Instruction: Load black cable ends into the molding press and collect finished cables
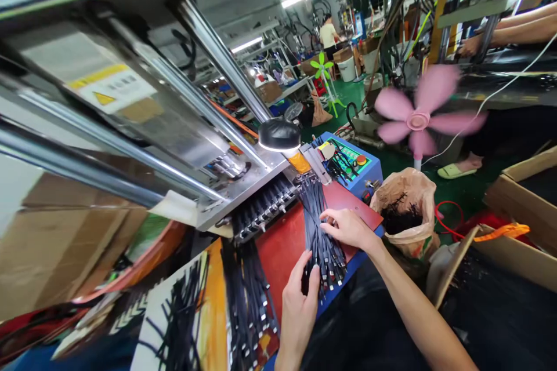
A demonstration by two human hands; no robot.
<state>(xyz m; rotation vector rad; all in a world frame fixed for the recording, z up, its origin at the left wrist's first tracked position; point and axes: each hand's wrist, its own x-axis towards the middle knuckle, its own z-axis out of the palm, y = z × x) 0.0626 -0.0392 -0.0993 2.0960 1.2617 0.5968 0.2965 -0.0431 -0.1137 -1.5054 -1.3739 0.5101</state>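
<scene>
My left hand (300, 295) rests on the near end of a row of black cables with metal plugs (322, 237), fingers bent and pinching some of them. My right hand (348, 227) lies on the same row a little farther along, fingertips curled onto the cables. The cables lie side by side on a red work surface (285, 240) in front of a moulding machine (183, 127). A further row of cables sits in the machine's metal fixture (261, 208).
More black cables (248, 295) lie in a heap to the left. A blue control box (350, 162) stands behind. A plastic bag of black scraps (407, 208), cardboard boxes (522, 197) and a pink fan (418, 119) are to the right. Another person's arms (509, 29) show top right.
</scene>
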